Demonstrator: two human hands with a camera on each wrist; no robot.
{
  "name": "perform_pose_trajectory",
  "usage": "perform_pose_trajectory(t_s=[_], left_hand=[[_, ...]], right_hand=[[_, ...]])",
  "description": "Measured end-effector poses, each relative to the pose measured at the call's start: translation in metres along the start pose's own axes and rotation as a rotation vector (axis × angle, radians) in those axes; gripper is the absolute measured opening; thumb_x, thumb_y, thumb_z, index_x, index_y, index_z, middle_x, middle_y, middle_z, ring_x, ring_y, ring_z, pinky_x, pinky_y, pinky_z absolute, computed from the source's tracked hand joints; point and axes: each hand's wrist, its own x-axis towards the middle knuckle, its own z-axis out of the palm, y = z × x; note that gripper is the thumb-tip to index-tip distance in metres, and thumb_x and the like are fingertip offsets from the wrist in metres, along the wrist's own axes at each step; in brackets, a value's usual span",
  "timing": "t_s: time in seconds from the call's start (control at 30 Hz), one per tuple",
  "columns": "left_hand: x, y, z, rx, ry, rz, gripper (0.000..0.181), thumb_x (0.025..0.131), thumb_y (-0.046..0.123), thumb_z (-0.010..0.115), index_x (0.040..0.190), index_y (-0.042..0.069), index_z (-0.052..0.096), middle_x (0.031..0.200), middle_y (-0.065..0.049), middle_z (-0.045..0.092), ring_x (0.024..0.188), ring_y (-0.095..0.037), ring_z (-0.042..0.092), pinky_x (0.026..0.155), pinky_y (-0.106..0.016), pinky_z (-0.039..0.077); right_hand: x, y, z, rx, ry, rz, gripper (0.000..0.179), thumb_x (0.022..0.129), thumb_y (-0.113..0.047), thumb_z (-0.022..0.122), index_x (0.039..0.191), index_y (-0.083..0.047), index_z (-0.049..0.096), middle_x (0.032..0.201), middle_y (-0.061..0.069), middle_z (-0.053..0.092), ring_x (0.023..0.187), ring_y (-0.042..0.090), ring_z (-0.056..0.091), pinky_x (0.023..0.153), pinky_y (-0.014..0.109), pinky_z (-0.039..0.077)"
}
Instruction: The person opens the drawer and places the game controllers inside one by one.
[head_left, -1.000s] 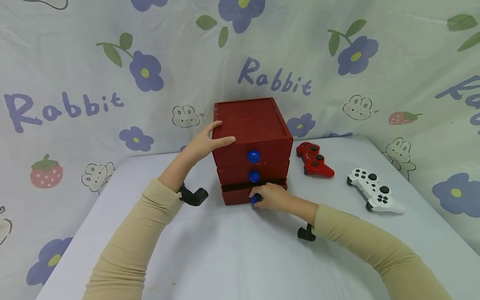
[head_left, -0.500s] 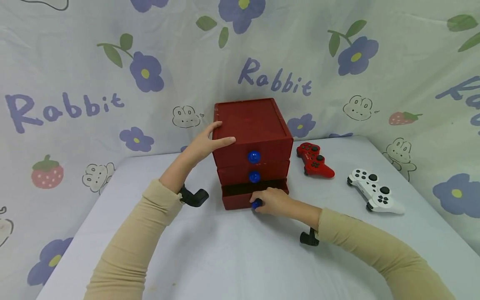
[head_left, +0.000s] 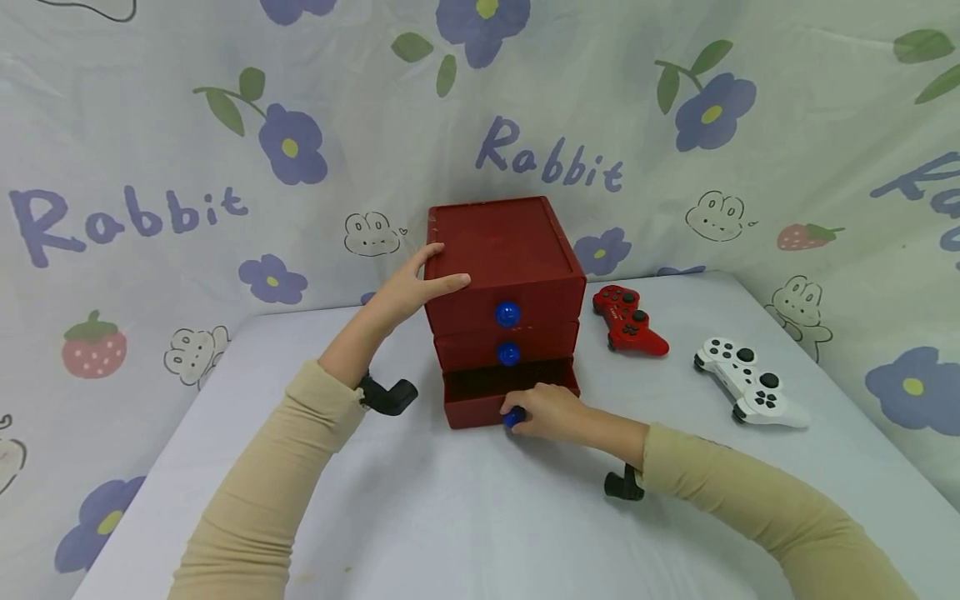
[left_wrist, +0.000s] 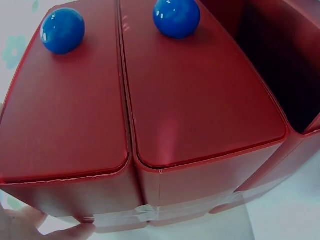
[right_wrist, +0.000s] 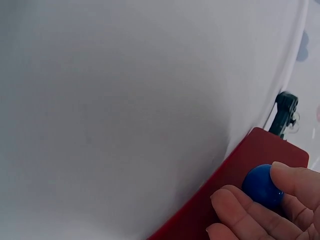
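A dark red chest of three drawers (head_left: 498,242) stands on the white-covered table, each drawer with a round blue knob. The bottom drawer (head_left: 476,412) is pulled partway out, and its dark inside shows no contents. My right hand (head_left: 551,410) pinches the bottom drawer's blue knob (right_wrist: 262,186) between thumb and fingers. Against the chest's upper left side rests my left hand (head_left: 408,283), thumb over the top's front corner and fingers spread along the edge. The middle drawer (left_wrist: 200,95) and top drawer (left_wrist: 70,105) are closed.
Right of the chest lies a red game controller (head_left: 628,320). Farther right is a white game controller (head_left: 750,382). A printed cloth (head_left: 570,75) hangs behind the table. Black camera mounts (head_left: 388,395) stick out from both wrists.
The bottom drawer has slid farther out toward me, moving with my right hand on its knob. The left hand has stayed in place on the chest.
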Motion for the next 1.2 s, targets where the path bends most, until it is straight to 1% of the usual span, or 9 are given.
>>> perform_pose_trajectory(t_s=[0.2,0.37,0.6,0.7,0.8,0.87,0.93,1.0,1.2], left_hand=[[0.000,0.000,0.000,-0.009,-0.003,0.008,0.083,0.061,0.062,0.055,0.129,0.036,0.015,0.137,0.005,0.009,0.122,-0.021,0.014,0.092,-0.050,0.020],[0.000,0.000,0.000,-0.009,-0.003,0.014,0.083,0.062,0.062,0.055,0.130,0.035,0.015,0.137,0.005,0.008,0.122,-0.021,0.013,0.092,-0.050,0.020],[0.000,0.000,0.000,-0.010,-0.004,0.008,0.084,0.061,0.062,0.055,0.129,0.035,0.015,0.137,0.005,0.007,0.123,-0.021,0.012,0.092,-0.051,0.020],[-0.007,0.007,0.000,-0.015,-0.015,0.007,0.081,0.066,0.058,0.055,0.131,0.033,0.014,0.138,0.003,0.005,0.123,-0.022,0.011,0.093,-0.052,0.018],[-0.018,0.017,0.000,-0.023,-0.026,0.008,0.076,0.073,0.050,0.053,0.132,0.027,0.012,0.138,0.000,0.004,0.124,-0.024,0.009,0.093,-0.052,0.016],[-0.023,0.022,0.000,-0.029,-0.028,0.007,0.073,0.075,0.045,0.053,0.133,0.024,0.012,0.138,-0.002,0.004,0.124,-0.025,0.008,0.094,-0.052,0.016],[-0.022,0.022,0.000,-0.030,-0.029,0.009,0.073,0.076,0.045,0.053,0.133,0.024,0.012,0.138,-0.001,0.003,0.124,-0.025,0.007,0.094,-0.052,0.016],[-0.019,0.019,0.000,-0.027,-0.027,0.007,0.075,0.074,0.047,0.053,0.133,0.025,0.012,0.139,0.000,0.002,0.124,-0.025,0.007,0.093,-0.053,0.016],[-0.002,0.003,0.000,-0.013,-0.012,0.003,0.082,0.064,0.060,0.055,0.131,0.034,0.014,0.138,0.005,0.003,0.124,-0.022,0.008,0.093,-0.052,0.017]], right_hand=[[-0.003,-0.002,0.001,-0.006,0.017,-0.016,0.026,0.073,-0.023,0.064,0.097,-0.016,0.060,0.084,-0.004,0.062,0.067,0.006,0.051,0.059,0.017,0.043],[-0.005,-0.004,0.001,0.003,0.002,-0.004,0.026,0.073,-0.023,0.064,0.097,-0.016,0.060,0.085,-0.004,0.062,0.069,0.007,0.053,0.061,0.017,0.043],[-0.009,-0.005,0.004,0.017,-0.007,-0.007,0.025,0.072,-0.023,0.064,0.097,-0.016,0.060,0.083,-0.004,0.062,0.069,0.007,0.054,0.061,0.016,0.044],[-0.010,-0.006,0.004,0.022,-0.014,-0.003,0.026,0.072,-0.023,0.064,0.097,-0.015,0.060,0.083,-0.004,0.062,0.067,0.006,0.053,0.059,0.015,0.043],[-0.012,-0.008,0.004,0.021,-0.020,0.001,0.026,0.072,-0.023,0.064,0.097,-0.016,0.060,0.083,-0.004,0.062,0.068,0.006,0.053,0.059,0.015,0.042],[-0.014,-0.009,0.004,0.022,-0.018,0.001,0.026,0.072,-0.022,0.064,0.097,-0.015,0.060,0.083,-0.004,0.061,0.067,0.006,0.053,0.059,0.015,0.042],[-0.015,-0.010,0.004,0.020,-0.013,-0.002,0.026,0.072,-0.022,0.064,0.097,-0.015,0.060,0.083,-0.004,0.061,0.067,0.006,0.053,0.058,0.014,0.042],[-0.016,-0.010,0.005,0.025,-0.009,-0.006,0.025,0.072,-0.022,0.064,0.096,-0.015,0.060,0.082,-0.004,0.062,0.066,0.005,0.053,0.058,0.014,0.042],[-0.019,-0.011,0.007,0.032,-0.017,-0.013,0.025,0.073,-0.021,0.063,0.097,-0.015,0.060,0.081,-0.004,0.062,0.064,0.004,0.053,0.057,0.013,0.042]])
